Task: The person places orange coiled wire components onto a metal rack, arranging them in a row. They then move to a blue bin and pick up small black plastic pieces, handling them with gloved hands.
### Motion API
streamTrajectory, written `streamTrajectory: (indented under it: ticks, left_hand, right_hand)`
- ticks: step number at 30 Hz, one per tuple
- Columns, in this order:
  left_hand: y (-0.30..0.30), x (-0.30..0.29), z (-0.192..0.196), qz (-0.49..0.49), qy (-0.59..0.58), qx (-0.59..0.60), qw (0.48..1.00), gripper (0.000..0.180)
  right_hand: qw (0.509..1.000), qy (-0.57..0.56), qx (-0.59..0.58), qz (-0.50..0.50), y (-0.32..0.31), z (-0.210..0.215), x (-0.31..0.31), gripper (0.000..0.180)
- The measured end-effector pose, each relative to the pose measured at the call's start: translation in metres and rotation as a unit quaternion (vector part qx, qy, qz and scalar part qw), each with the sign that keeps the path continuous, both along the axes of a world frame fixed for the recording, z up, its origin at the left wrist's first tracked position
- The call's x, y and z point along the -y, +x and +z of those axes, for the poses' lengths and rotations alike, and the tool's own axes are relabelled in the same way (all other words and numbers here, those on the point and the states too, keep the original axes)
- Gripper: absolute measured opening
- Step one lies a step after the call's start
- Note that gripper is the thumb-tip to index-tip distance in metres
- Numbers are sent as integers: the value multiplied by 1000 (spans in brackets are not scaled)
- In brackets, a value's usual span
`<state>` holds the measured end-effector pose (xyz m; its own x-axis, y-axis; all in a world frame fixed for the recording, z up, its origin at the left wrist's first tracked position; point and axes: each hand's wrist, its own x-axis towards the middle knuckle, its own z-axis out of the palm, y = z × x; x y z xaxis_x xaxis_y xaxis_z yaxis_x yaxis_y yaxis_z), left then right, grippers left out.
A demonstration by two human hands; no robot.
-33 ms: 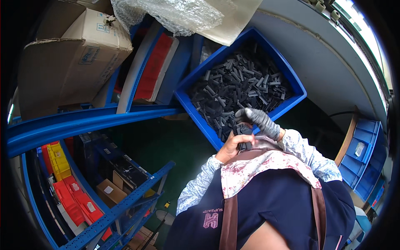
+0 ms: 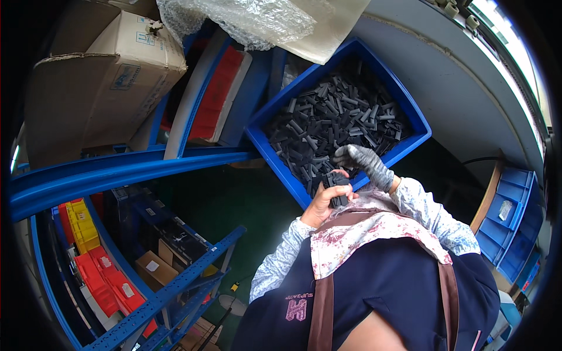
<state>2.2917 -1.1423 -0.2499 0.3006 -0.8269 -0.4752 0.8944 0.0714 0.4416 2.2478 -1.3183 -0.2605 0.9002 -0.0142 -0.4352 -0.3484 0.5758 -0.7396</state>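
A bunch of small dark grey plastic strips [image 2: 338, 201] is gripped in my bare left hand [image 2: 321, 206], thumb across them, just over the near edge of a deep blue bin [image 2: 420, 132]. The bin holds a heap of loose, short strips [image 2: 333, 120] of the same kind, black to grey. My right hand [image 2: 367, 165], in a grey glove, hovers above the bin's near corner beside the held strips. Its fingers reach out to the left, slightly bent, and I see nothing held in them; their undersides are hidden.
On the left stand a blue metal rack [image 2: 134, 181], a large cardboard box [image 2: 88, 99] and red bins [image 2: 96, 281]. Bubble wrap [image 2: 252, 20] lies beyond the blue bin. A blue compartment tray [image 2: 506, 210] is at the right, below a grey wall [image 2: 433, 76].
My gloved right hand has lifted slightly away from the held strips, leaving more of them in sight. My left hand keeps its grip and has barely moved.
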Motion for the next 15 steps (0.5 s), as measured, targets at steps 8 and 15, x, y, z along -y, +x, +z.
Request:
streamTrajectory:
  ticks: [8,15]
  left_hand:
    - [3,-57,-24,121,112,9,986,44]
    - [-33,-73,-13,116,142,-4,983,45]
  right_hand:
    - [774,-571,-57,269,37,-117,6,42]
    - [665,-677,-50,309,75,-198,-24,60]
